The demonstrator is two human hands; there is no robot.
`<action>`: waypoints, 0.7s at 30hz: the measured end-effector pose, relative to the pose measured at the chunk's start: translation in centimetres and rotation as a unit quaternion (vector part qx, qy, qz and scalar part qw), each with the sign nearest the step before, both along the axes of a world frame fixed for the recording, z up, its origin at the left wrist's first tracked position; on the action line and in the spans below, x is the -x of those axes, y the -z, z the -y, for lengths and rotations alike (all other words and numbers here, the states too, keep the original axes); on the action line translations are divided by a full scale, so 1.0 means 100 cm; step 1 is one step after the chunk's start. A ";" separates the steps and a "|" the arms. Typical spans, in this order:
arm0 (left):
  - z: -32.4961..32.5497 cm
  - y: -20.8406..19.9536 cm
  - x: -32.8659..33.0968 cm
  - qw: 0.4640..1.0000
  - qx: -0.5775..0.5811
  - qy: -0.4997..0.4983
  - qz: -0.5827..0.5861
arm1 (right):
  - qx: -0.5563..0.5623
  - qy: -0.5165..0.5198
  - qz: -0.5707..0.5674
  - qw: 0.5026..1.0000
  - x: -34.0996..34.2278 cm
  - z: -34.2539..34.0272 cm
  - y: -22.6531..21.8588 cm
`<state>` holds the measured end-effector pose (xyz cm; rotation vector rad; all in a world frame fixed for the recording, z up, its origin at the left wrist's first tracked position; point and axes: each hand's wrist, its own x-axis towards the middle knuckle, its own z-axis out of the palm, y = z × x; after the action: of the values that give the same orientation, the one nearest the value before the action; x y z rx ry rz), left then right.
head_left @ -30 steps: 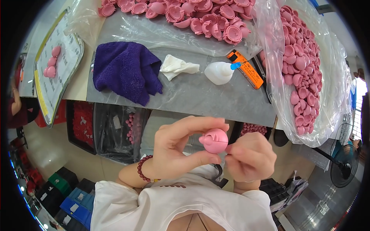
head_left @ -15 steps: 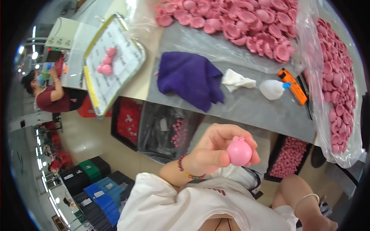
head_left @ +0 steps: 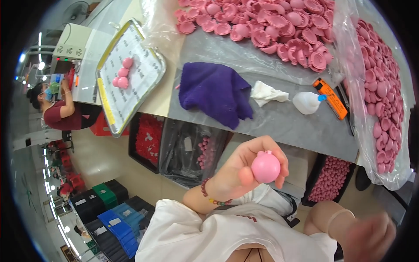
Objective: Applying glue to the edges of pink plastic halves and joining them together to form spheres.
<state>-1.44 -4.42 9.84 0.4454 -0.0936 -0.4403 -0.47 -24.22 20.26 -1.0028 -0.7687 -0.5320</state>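
My left hand is raised in front of the table edge, its fingers curled round a pink plastic ball. A small nub stands on top of the ball. At the lower right, away from the ball, is my right hand, smeared by motion, so its fingers cannot be read. On the grey tabletop beyond lie a purple cloth, a crumpled white tissue, a white squeeze bottle with a blue tip and an orange utility knife.
Pink half shells are heaped at the back, more in a plastic bag on the right. Several joined pink balls rest on a paper-lined tray. Bins stand below table height. Another person sits far left.
The ball in my left hand has shifted slightly left and up, and turned a little. My right hand has come up and further into view, moving to the right.
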 end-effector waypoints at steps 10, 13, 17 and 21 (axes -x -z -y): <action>0.021 -0.009 0.007 0.989 -0.029 0.117 -0.080 | 0.354 0.099 -0.020 0.930 -0.015 -0.038 0.082; 0.022 -0.007 0.006 0.990 0.003 0.133 -0.053 | 0.337 0.079 -0.037 0.938 -0.017 -0.035 0.084; 0.023 -0.004 0.006 0.989 -0.007 0.129 -0.073 | 0.332 0.021 -0.060 0.941 -0.019 -0.032 0.084; 0.022 -0.001 0.006 0.984 0.036 0.148 -0.090 | 0.321 0.041 -0.056 0.944 -0.015 -0.034 0.085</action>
<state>-2.01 -6.65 9.93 0.3193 -0.0002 -0.7662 0.99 -20.85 11.74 -1.6615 -0.8186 -0.2878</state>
